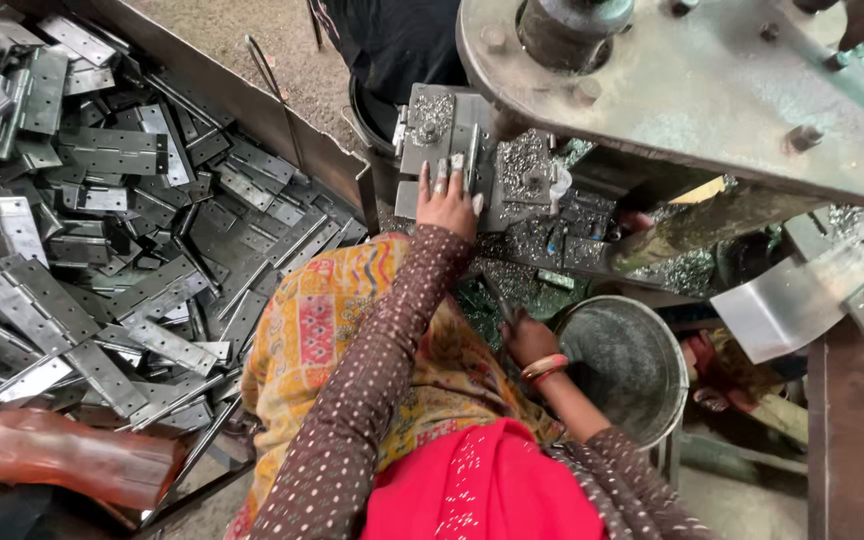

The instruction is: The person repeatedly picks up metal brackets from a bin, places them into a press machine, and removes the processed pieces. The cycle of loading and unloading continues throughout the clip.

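Hinge (460,152) under the left hand (447,205): a flat grey steel plate lying on the bed of the press (497,180), just below the big round machine head (692,80). The left hand lies palm down with fingers stretched flat, fingertips pressing on the plate; it is spread, not closed round anything. The right hand (527,340) is lower, beside the rim of the grey metal bucket (632,365), curled and turned partly away; whether it holds anything I cannot tell.

I judge the hinge to be stiff and fairly light singly, hard, smooth and likely a little oily, so it could slide under the fingers. Its stamped edges look sharp. The best hold seems to be by the long flat faces or the outer edge farthest from the tool, with the fingertips kept off the punching spot. It will not bend or break if dropped.

Counts: one hinge under the left hand, with perhaps another plate just beside it on the bed, though the two are hard to separate. One bucket, which looks empty inside. One brown-red smooth rounded object (67,460) sits at the lower left. The bin (252,100) to the left holds a loose heap of hinges (122,230), far too many and too overlapped to count, certainly dozens. Shiny metal chips (522,160) litter the press bed around the hinge, beyond counting. Two hands show, both the person's own.
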